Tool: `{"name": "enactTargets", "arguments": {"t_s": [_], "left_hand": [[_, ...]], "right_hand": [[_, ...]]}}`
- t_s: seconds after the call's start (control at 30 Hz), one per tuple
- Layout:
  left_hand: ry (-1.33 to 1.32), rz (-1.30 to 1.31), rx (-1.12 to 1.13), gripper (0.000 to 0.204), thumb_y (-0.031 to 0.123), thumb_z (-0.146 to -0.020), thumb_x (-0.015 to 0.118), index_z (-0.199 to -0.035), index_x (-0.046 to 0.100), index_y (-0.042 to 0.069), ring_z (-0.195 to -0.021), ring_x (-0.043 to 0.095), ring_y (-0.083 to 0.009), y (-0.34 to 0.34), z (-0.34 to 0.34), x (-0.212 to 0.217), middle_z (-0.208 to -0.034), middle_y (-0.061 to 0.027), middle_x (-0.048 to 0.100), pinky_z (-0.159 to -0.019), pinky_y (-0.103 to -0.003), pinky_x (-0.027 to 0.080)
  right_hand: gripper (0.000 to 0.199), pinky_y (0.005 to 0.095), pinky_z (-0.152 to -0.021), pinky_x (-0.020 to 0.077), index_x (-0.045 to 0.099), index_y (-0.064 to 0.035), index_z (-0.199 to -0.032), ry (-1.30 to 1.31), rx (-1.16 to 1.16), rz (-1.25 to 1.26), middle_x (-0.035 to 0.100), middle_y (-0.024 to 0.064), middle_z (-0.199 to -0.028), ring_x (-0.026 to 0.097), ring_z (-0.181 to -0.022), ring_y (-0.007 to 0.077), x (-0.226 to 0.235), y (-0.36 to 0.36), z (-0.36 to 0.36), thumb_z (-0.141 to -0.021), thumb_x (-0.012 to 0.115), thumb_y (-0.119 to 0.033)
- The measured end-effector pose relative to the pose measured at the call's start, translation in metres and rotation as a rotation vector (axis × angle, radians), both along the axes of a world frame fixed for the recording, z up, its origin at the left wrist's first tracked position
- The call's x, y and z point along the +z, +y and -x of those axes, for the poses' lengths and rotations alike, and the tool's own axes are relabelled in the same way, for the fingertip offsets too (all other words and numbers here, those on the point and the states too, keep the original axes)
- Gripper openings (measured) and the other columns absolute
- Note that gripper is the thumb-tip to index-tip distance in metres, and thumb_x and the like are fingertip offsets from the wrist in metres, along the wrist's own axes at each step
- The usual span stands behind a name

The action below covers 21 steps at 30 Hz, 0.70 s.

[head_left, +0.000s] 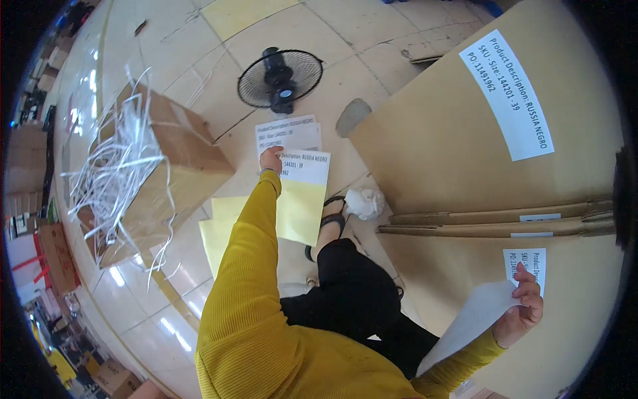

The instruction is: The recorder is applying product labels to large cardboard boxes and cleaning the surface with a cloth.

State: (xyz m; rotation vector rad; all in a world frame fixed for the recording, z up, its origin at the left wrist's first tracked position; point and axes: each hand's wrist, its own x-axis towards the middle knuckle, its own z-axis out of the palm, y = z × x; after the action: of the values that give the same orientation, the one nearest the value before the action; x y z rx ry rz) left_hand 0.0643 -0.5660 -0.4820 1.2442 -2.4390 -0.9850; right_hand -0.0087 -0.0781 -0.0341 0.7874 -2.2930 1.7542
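Observation:
My left hand (271, 159), at the end of a mustard sleeve, is closed on the upper left edge of a label sheet (304, 199). That sheet has a white printed top and a pale yellow lower part. Just beyond the hand are more white printed labels (289, 125). On the right, my right hand (522, 312) pinches a curled white sheet (468, 316) by its upper end. Behind those fingers, a printed label (537, 256) is on a large flat brown cardboard piece (571, 292); the fingers partly cover it.
A black fan (279, 80) stands on the tiled floor ahead. To the left, a cardboard box (179, 153) overflows with white strips (123, 166). Another cardboard panel (452, 133) with a label (507, 94) is at the upper right. Crumpled white material (365, 202) lies beside my sandalled foot (332, 216).

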Motion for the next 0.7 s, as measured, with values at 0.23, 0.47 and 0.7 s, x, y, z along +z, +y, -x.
{"name": "enactTargets", "arguments": {"t_s": [0.23,0.47,0.7], "left_hand": [[-0.026,0.19,-0.469,0.068,0.014,-0.066,0.069,-0.128,0.042,0.013,-0.118,0.039,-0.0351,0.063,0.121,0.069,-0.127,-0.0165,0.044,-0.098,-0.043,0.033],[0.575,-0.092,-0.674,0.08,0.028,-0.063,0.076,-0.125,0.037,-0.006,-0.104,0.051,-0.0356,0.136,0.235,0.179,-0.121,-0.021,0.046,-0.088,-0.039,0.043],[0.245,0.033,-0.674,0.085,0.036,-0.063,0.076,-0.125,0.035,-0.007,-0.104,0.051,-0.0369,0.166,0.221,0.203,-0.115,-0.0264,0.049,-0.085,-0.039,0.045]], "right_hand": [[0.025,0.0589,-0.097,0.0299,0.05,-0.0107,-0.076,0.041,0.062,-0.023,0.05,0.0057,-0.073,0.051,-0.087,0.0286,-0.001,-0.011,0.013,-0.067,0.072,-0.019],[0.039,0.0551,-0.09,0.0353,0.055,-0.0112,-0.068,0.049,-0.003,0.022,0.058,0.005,-0.065,0.059,-0.076,0.03,0.001,-0.015,0.011,-0.048,0.086,-0.024],[0.035,0.0523,-0.092,0.0341,0.058,-0.0102,-0.067,0.019,0.07,0.099,0.059,0.0044,-0.065,0.06,-0.075,0.0284,-0.002,-0.023,0.012,-0.048,0.086,-0.02]]}}
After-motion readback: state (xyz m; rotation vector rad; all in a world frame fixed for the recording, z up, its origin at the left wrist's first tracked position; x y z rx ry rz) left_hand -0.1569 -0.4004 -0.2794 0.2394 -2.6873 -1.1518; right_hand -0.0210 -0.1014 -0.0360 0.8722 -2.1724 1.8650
